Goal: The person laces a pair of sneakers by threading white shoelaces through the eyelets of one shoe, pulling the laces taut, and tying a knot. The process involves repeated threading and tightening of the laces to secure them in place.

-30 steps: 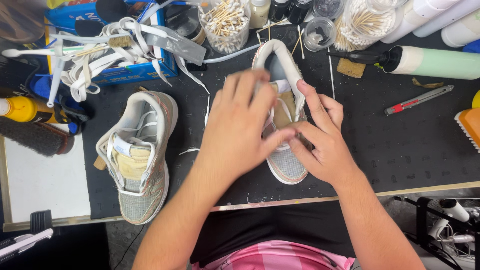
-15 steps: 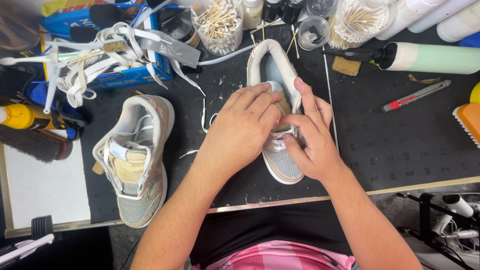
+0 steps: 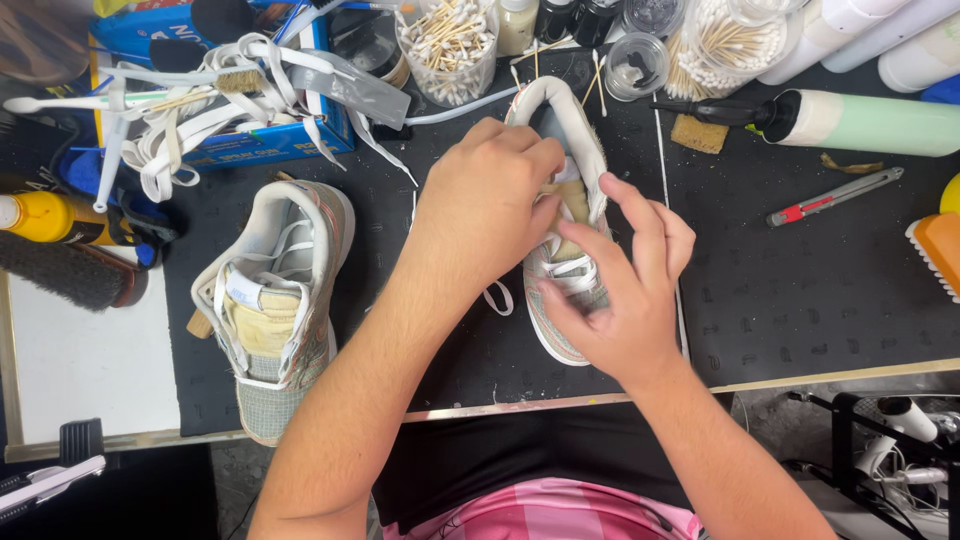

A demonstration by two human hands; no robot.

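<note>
Both hands are closed on the shoe (image 3: 560,270) lying on the black mat (image 3: 800,300): the left hand (image 3: 490,205) is curled over the collar with its fingertips pushed in at the tongue, and the right hand (image 3: 625,290) is clamped on the laced forefoot, thumb on the inner side and fingers spread over the outer side. Compared with a second ago, the left hand has been drawn from lying flat across the whole upper to a tighter grip nearer the opening, so that the heel padding and the tan tongue are now uncovered; the right hand has been kept on the toe end, and the shoe is shown slightly nearer the person. From this it is judged that work on the tongue or lacing is under way, not finished.

Left of the left hand, well apart, a second shoe (image 3: 270,310) is laid on its sole with laces loosened. Beyond that hand a blue box (image 3: 260,145) heaped with white laces (image 3: 200,100) is seen, and beyond both hands jars of cotton swabs (image 3: 450,45). To the right of the right hand a green bottle (image 3: 870,120) and a red-handled knife (image 3: 835,196) are laid. A brush (image 3: 60,270) is kept at the far left, by a white board (image 3: 80,360). The bench edge (image 3: 800,378) runs just below the wrists
</note>
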